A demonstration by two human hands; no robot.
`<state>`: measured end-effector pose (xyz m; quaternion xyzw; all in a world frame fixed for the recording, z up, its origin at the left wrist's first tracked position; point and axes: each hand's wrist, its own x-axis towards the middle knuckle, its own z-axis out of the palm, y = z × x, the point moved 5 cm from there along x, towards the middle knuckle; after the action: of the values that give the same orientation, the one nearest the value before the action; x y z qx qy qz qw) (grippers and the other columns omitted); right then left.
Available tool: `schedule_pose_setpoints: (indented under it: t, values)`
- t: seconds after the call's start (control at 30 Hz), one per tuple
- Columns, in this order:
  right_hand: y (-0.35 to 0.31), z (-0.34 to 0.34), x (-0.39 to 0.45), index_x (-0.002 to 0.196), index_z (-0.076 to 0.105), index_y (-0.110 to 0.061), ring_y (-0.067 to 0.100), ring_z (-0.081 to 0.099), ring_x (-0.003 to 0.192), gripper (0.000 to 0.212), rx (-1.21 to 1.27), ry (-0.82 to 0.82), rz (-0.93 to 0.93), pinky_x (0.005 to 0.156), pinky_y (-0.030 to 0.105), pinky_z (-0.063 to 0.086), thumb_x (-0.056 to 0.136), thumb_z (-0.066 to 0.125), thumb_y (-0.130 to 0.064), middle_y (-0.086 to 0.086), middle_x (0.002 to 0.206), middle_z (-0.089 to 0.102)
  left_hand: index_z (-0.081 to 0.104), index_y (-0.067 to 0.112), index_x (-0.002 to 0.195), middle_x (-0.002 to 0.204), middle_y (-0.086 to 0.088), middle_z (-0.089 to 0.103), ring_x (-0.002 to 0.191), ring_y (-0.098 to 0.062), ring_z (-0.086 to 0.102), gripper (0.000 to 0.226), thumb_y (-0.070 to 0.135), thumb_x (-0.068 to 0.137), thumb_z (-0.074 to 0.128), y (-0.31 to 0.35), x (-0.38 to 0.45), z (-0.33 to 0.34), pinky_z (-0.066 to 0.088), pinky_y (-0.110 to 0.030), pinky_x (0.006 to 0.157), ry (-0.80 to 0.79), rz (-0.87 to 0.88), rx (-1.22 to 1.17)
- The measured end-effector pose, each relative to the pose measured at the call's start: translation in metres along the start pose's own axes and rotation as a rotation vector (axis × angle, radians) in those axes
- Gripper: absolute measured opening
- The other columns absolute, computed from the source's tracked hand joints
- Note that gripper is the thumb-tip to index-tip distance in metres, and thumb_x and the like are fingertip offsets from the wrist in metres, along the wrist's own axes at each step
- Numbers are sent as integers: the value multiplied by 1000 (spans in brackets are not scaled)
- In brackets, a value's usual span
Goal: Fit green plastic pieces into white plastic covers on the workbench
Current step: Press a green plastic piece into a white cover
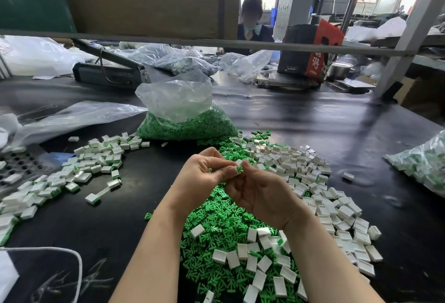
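My left hand [201, 177] and my right hand [262, 196] meet above the black workbench [337, 129]. Between their fingertips they pinch one white cover [238, 162] with a green piece [239, 169] at its lower edge. How deep the green piece sits in the cover is hidden by the fingers. Under my hands lies a heap of loose green pieces [224, 208]. Loose white covers [322, 201] spread to the right and in front. Assembled white-and-green parts [79, 170] lie in a pile on the left.
A clear bag of green pieces [187, 119] stands behind the heaps. Another bag of parts [423, 165] lies at the right edge. A perforated tray [19, 165] sits at far left. A person [250, 23] works across the bench, beyond a metal frame bar [216, 43].
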<state>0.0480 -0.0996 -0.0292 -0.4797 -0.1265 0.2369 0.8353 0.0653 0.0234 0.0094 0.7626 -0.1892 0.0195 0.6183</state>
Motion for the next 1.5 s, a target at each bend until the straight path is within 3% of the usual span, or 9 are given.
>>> schedule_pose_setpoints:
  t: [0.3, 0.6, 0.87, 1.03, 1.13, 1.27, 1.4, 1.5]
  values:
    - [1, 3, 2, 103, 54, -6, 11, 52, 66, 33, -39, 0, -57, 58, 19, 38, 97, 40, -35, 4, 72, 59, 77, 24, 81, 81, 1, 53, 76, -7, 56, 20, 5, 84, 70, 4, -3, -2, 48, -26, 74, -1, 36, -10]
    - [1, 5, 1, 100, 59, -7, 11, 56, 69, 33, -9, -4, -61, 63, 18, 45, 95, 44, -37, 4, 75, 60, 77, 13, 87, 81, 1, 53, 76, -3, 57, 14, 2, 84, 69, 7, -3, -2, 48, -16, 74, -3, 37, -18]
    - [-2, 12, 0, 93, 62, -8, 12, 57, 66, 36, 4, 4, -62, 60, 19, 48, 95, 43, -38, 6, 74, 60, 77, 4, 93, 84, -4, 52, 80, -12, 56, 12, 3, 85, 69, 9, -4, -2, 51, -30, 82, -4, 15, -22]
    - [-1, 9, 1, 94, 62, -8, 11, 53, 65, 32, 3, 35, -86, 62, 20, 42, 94, 45, -35, 5, 72, 57, 76, 1, 95, 86, -6, 52, 81, -13, 57, 13, 1, 85, 68, 8, -4, -2, 52, -28, 80, 3, 13, -29]
    - [0, 9, 2, 95, 62, -9, 11, 49, 65, 31, -20, 38, -103, 61, 20, 39, 91, 50, -37, 4, 72, 54, 77, 4, 93, 85, -6, 53, 80, -12, 57, 12, 1, 85, 68, 8, -4, -2, 51, -26, 79, -3, 20, -20]
    - [4, 8, 5, 93, 73, -17, 7, 47, 62, 25, -63, 104, -141, 57, 17, 37, 89, 52, -32, -3, 70, 55, 77, 16, 91, 87, -10, 54, 81, -14, 56, 19, -1, 85, 68, 9, -3, 1, 51, -36, 79, -25, 44, 68]
    - [5, 12, 7, 102, 68, -12, 8, 52, 65, 34, 33, 43, -131, 60, 17, 44, 93, 49, -39, 1, 74, 57, 76, 2, 95, 83, 0, 54, 79, -8, 59, 13, 1, 85, 68, 4, -1, -4, 51, -24, 79, 25, 17, -36]
    - [5, 14, 6, 103, 73, -16, 9, 53, 69, 45, 45, 7, -101, 65, 19, 43, 98, 38, -44, 1, 78, 58, 76, 3, 95, 83, 3, 56, 80, -6, 61, 13, 4, 85, 68, 2, -1, -5, 51, -20, 80, 34, 6, -79]
